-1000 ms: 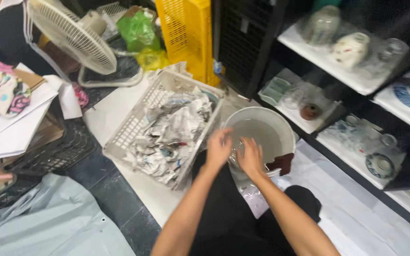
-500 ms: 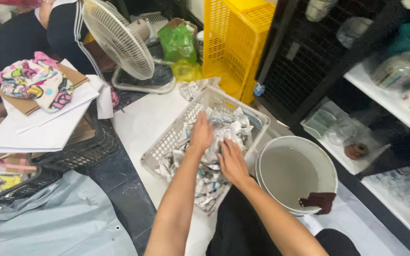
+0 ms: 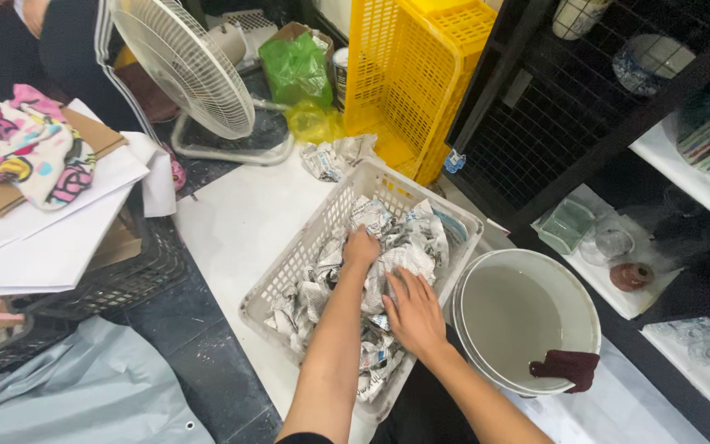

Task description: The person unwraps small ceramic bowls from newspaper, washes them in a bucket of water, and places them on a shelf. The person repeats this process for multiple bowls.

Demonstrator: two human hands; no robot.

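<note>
Both hands point(image 3: 388, 284) on newspaper bundle point(image 3: 396, 263)

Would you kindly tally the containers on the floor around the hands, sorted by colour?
White: 2, the slotted basket of crumpled newspaper that the left hand and right hand reach into, and the bucket.
Yellow: 1, the crate.
Black: 1, the basket under the papers.
Total: 4.
</note>
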